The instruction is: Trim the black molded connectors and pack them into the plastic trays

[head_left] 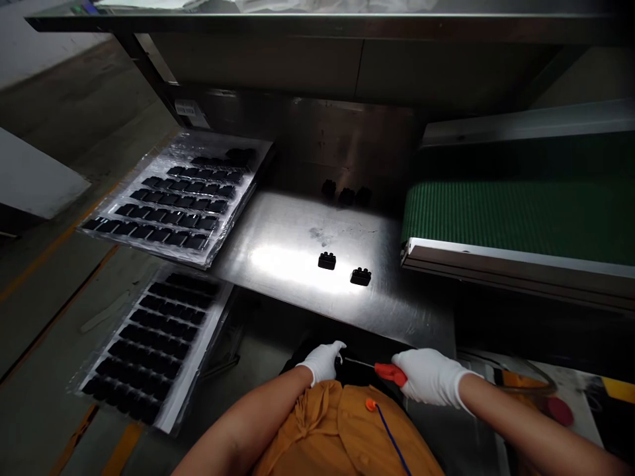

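Observation:
Low in the view, close to the orange clothing, my white-gloved left hand (321, 362) is closed on a small black part (338, 363), mostly hidden by the fingers. My right hand (430, 377), also gloved, grips a red-handled tool (389, 373). Its thin metal shaft or blade points left toward the black part; whether the tip touches it I cannot tell. Beyond my hands, two black studded parts, one at left (327, 260) and one at right (360, 276), sit on the steel table (288, 264). Several more dark parts (346, 196) lie farther back in shadow.
At left, a plastic-covered tray (238, 215) holds rows of black pieces. Below it is another filled tray (191, 370). A green conveyor belt (516, 218) with a metal side rail stands at right. A steel shelf edge (317, 28) crosses the top.

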{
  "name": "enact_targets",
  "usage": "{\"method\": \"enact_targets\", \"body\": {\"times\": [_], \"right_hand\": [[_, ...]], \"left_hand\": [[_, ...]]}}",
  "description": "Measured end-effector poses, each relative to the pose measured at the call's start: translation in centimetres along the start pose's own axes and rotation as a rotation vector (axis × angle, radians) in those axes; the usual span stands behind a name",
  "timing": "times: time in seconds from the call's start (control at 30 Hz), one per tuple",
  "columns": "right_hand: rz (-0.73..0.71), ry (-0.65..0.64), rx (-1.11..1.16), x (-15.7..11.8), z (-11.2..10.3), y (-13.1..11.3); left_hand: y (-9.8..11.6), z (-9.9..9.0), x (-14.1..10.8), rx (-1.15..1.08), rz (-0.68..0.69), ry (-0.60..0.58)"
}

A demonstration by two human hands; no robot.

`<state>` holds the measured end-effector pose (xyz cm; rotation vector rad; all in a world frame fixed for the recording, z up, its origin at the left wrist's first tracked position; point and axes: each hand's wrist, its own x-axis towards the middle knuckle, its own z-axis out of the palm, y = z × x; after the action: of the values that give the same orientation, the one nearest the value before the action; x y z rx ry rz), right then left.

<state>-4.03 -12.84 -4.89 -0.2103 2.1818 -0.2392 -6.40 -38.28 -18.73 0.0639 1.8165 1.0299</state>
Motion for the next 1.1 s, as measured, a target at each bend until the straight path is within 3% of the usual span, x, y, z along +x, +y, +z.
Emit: {"method": "enact_targets", "body": {"times": [0.17,0.4,0.73,1.1], "right_hand": [[0.026,-0.009,0.016,0.0,0.3,0.8],[0.024,-0.025,0.063,-0.2,-0.2,0.7],[-0.048,0.055,0.024,-0.8,0.4,-1.3],[0.000,0.049,0.005,-0.6,0.5,-0.8]], "left_hand": [[0.7,-0.1,-0.3,-0.032,0.107,-0.025],[0.7,0.2,-0.3,-0.240,0.122,0.095],[0.3,-0.3,0.5,-0.781,-0.284,0.190],[1.5,-1.2,0.8,-1.259,-0.648,0.099]]}}
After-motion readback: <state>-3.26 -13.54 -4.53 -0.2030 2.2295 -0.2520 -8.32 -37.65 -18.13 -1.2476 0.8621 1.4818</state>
